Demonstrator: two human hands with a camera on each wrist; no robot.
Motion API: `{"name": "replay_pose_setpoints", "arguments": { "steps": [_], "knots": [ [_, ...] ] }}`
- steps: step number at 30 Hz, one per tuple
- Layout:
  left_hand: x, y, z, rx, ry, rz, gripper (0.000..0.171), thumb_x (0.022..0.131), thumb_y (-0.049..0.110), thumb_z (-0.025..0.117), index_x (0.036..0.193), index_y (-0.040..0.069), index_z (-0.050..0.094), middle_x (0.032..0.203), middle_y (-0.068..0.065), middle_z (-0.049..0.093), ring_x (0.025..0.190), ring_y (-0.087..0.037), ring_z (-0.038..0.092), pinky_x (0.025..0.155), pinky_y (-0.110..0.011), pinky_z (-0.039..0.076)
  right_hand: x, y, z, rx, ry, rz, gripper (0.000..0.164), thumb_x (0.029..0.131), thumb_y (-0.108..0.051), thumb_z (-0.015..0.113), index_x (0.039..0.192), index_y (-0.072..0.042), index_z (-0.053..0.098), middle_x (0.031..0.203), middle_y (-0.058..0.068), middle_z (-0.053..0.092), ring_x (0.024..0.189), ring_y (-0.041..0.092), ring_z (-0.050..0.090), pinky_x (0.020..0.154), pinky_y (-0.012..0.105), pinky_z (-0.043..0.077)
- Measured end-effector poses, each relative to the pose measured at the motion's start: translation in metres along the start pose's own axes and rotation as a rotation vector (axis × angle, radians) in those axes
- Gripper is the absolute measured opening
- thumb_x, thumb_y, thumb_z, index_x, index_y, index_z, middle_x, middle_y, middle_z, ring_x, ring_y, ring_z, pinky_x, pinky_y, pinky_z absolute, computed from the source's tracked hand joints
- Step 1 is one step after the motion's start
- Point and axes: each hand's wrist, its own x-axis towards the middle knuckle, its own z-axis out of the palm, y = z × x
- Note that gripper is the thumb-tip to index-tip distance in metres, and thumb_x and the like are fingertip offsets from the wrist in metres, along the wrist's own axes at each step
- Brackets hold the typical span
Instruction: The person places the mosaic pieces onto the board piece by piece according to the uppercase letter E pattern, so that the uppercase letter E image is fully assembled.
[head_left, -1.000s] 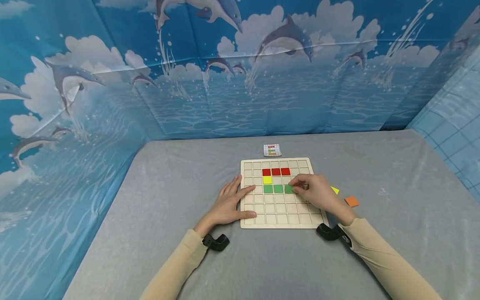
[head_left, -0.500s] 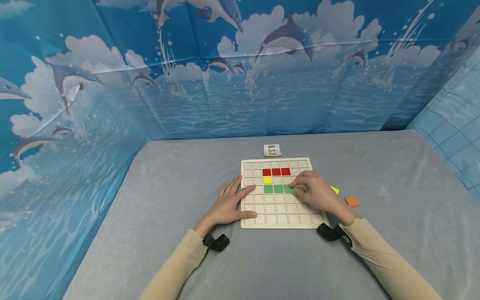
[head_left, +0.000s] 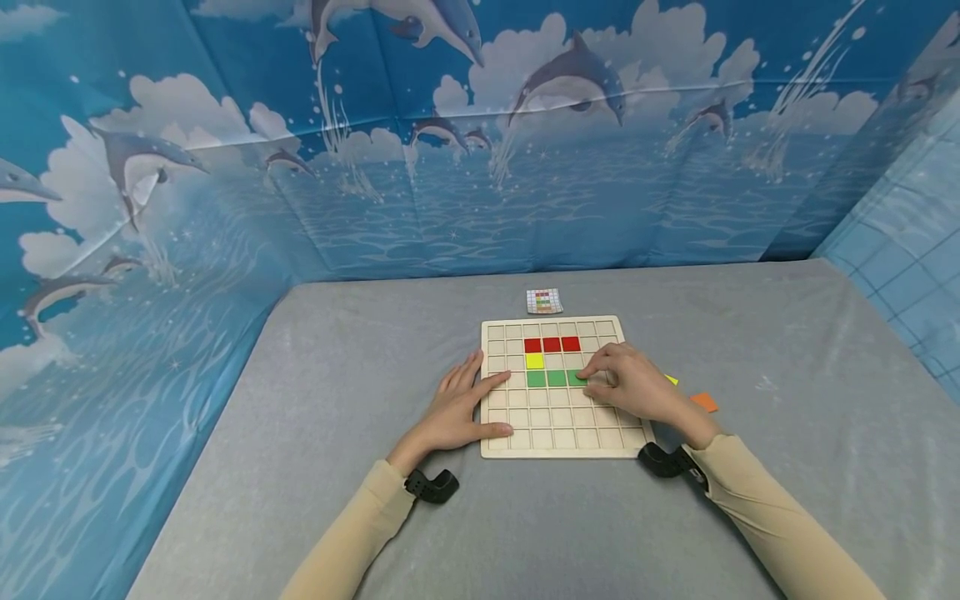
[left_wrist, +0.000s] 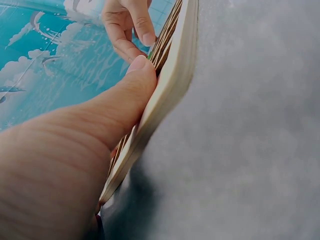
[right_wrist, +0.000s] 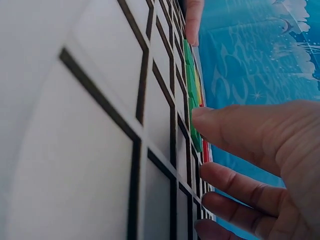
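The right hand (head_left: 633, 385) bends over a wooden grid board (head_left: 562, 419), one fingertip on the rightmost green tile (head_left: 573, 379) of a row of three. A gap shows between its thumb and index finger. In the right wrist view a fingertip overlaps the end green tile (right_wrist: 194, 120), with the other fingers bent loosely beside it. My left hand (head_left: 452, 418) rests spread on the board's left edge, thumb and index finger on its face. The left wrist view shows that thumb (left_wrist: 125, 95) along the board's side. Three red tiles (head_left: 552, 345) and a yellow tile (head_left: 535, 361) sit in cells above.
A small printed pattern card (head_left: 543, 302) lies behind the board. To the right lie an orange tile (head_left: 705, 402) and a yellow tile (head_left: 671, 380), partly hidden by the right hand. A dolphin-print curtain (head_left: 450, 192) stands behind the grey tabletop (head_left: 315, 367).
The right thumb has drawn back from the end green tile, widening the gap to the index finger, and the right wrist has shifted slightly right. The left hand stays in place.
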Motion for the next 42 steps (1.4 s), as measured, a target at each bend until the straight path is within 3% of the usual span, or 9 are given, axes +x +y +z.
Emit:
{"name": "replay_pose_setpoints", "arguments": {
  "steps": [12,19,26,33,38,42],
  "knots": [
    [0.000,-0.001,0.000,-0.006,-0.005,-0.002,0.082,0.083,0.058,0.064,0.151,0.028,0.029,0.158,-0.013,-0.002,0.143,-0.023,-0.005,0.111,-0.046,0.002,-0.003,0.010,-0.023,0.082,-0.046,-0.020,0.019,0.089,-0.010,0.069,0.107,-0.005,0.071,0.104,0.007,0.063,0.083,0.020,0.053,0.068,0.036,0.044],
    [0.000,0.000,0.000,-0.012,-0.006,0.002,0.082,0.083,0.056,0.065,0.151,0.027,0.030,0.158,-0.013,-0.002,0.143,-0.024,-0.005,0.111,-0.046,0.001,-0.010,0.021,-0.052,0.023,-0.076,0.080,0.019,0.087,-0.018,0.071,0.100,-0.004,0.071,0.098,0.005,0.064,0.089,0.025,0.059,0.074,0.042,0.049],
    [-0.001,0.002,-0.001,-0.008,-0.002,0.002,0.082,0.083,0.056,0.065,0.150,0.026,0.031,0.157,-0.014,-0.001,0.143,-0.026,-0.003,0.111,-0.047,0.003,-0.018,0.031,-0.069,-0.040,-0.211,0.181,0.035,0.078,-0.030,0.080,0.096,-0.004,0.066,0.093,0.004,0.064,0.087,0.026,0.060,0.077,0.046,0.048],
    [-0.002,0.003,-0.002,-0.004,-0.003,0.009,0.081,0.083,0.055,0.065,0.150,0.025,0.031,0.157,-0.014,-0.001,0.143,-0.026,-0.003,0.111,-0.047,0.003,-0.023,0.040,-0.071,-0.049,-0.318,0.333,0.039,0.077,-0.034,0.079,0.089,-0.003,0.057,0.080,0.003,0.055,0.071,0.019,0.048,0.061,0.035,0.041],
    [-0.002,0.002,-0.001,-0.006,-0.008,0.006,0.082,0.083,0.055,0.065,0.151,0.026,0.030,0.157,-0.014,-0.002,0.143,-0.025,-0.003,0.111,-0.047,0.003,-0.026,0.046,-0.069,0.003,-0.318,0.422,0.036,0.078,-0.030,0.078,0.086,-0.002,0.056,0.073,0.003,0.050,0.064,0.019,0.045,0.055,0.032,0.036],
    [-0.003,0.000,-0.001,-0.007,-0.003,0.007,0.081,0.083,0.056,0.065,0.150,0.026,0.031,0.157,-0.014,-0.001,0.143,-0.026,-0.003,0.111,-0.047,0.003,-0.026,0.049,-0.068,0.020,-0.294,0.433,0.033,0.080,-0.027,0.077,0.087,-0.002,0.057,0.073,0.004,0.051,0.064,0.019,0.046,0.055,0.032,0.037]
  ]
}}
